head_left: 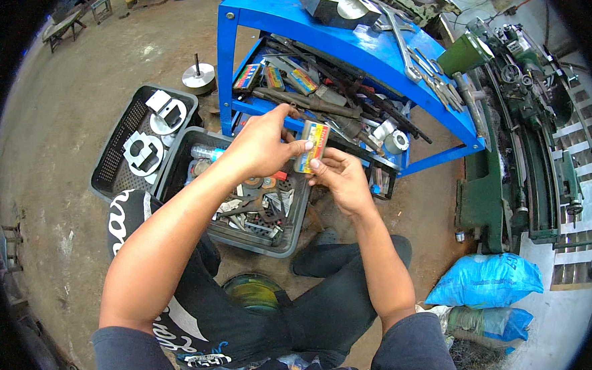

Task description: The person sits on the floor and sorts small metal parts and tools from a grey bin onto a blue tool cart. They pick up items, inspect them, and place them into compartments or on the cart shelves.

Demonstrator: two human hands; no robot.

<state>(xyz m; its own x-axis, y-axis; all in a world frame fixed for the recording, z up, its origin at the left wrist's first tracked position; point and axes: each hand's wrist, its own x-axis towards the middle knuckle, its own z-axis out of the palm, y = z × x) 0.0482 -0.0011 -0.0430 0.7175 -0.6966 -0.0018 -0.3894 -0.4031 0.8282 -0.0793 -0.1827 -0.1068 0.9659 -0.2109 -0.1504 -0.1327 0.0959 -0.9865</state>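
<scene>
A small rectangular box with yellow, red and blue printing is held upright between my two hands, in front of the blue rack. My right hand grips its lower part, thumb across the front and fingers behind. From the other side my left hand pinches it, with the thumb on its front near the left edge. What the box contains is hidden. Just below my hands stands a dark plastic crate of mixed metal parts, brackets and discs. Similar coloured boxes lie among tools on the rack's shelf.
The blue metal rack carries wrenches and a metal block on top. Another crate with silvery machined plates stands at left, near a round metal piece. A green lathe and blue sacks are at right.
</scene>
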